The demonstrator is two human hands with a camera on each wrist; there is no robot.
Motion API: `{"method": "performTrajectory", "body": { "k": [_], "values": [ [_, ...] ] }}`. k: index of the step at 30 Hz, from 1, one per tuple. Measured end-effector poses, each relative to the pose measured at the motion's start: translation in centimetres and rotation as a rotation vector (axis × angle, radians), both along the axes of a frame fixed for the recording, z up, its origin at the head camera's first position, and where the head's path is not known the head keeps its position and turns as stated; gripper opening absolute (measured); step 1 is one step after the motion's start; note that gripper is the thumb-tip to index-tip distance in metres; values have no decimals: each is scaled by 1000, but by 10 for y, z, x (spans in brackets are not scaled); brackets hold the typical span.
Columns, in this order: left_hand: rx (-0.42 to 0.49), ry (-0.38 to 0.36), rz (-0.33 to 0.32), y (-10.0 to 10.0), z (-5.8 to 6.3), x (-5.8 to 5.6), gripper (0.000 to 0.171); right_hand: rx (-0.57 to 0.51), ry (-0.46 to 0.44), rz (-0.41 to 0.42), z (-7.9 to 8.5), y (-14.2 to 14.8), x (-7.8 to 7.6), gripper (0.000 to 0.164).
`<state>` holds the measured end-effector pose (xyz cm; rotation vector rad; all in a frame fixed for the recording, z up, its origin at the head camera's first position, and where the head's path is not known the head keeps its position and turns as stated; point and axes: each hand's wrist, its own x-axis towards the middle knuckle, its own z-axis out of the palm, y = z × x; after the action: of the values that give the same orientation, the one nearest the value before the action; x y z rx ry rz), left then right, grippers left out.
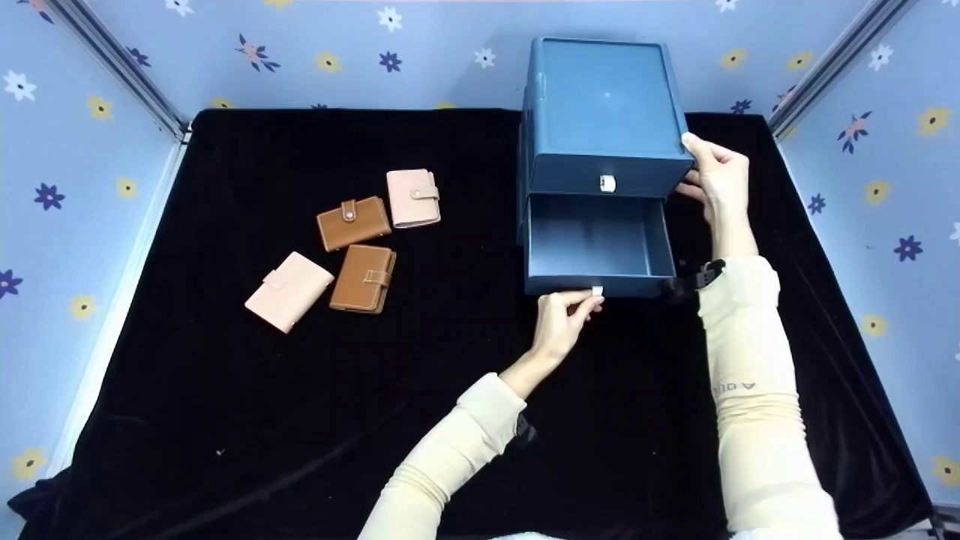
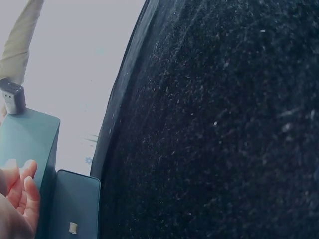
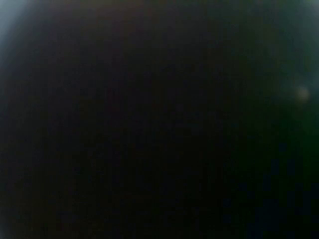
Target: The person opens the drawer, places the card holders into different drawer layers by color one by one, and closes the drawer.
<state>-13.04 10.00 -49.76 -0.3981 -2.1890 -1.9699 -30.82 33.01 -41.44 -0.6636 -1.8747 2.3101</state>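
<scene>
A blue two-drawer cabinet (image 1: pixel 611 97) stands at the back right in the head view. Its lower drawer (image 1: pixel 589 236) is pulled out, and the inside that shows is bare. My left hand (image 1: pixel 559 322) pinches the small white knob (image 1: pixel 598 291) of that drawer between thumb and fingers. At the cabinet's right front corner, my right hand (image 1: pixel 720 176) holds on, thumb at the top edge and fingers against the side. The upper drawer (image 1: pixel 570 174) is closed. In the left wrist view, fingers (image 2: pixel 31 199) appear beside the blue cabinet (image 2: pixel 30 132). The right wrist view is almost black.
Left of the cabinet lie two pink wallets (image 1: pixel 412 196) and two brown wallets (image 1: pixel 363 279), each with a strap. A black cloth (image 1: pixel 420 420) covers the table. Flowered blue panels (image 1: pixel 450 60) stand at the back and sides.
</scene>
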Motion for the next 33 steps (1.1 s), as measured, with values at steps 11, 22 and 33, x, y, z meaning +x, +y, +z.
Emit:
{"method": "performTrajectory", "body": {
  "k": [11,22,33],
  "values": [
    [-135,12,-28,-5,1,2,20,4,3,-15,35,-28,31,38],
    [-399,40,-69,-33,3,8,28,19,-1,-27,44,-35,40,39],
    [-518,23,-47,-78,4,12,31,-16,-14,1,49,-36,41,40]
  ]
}}
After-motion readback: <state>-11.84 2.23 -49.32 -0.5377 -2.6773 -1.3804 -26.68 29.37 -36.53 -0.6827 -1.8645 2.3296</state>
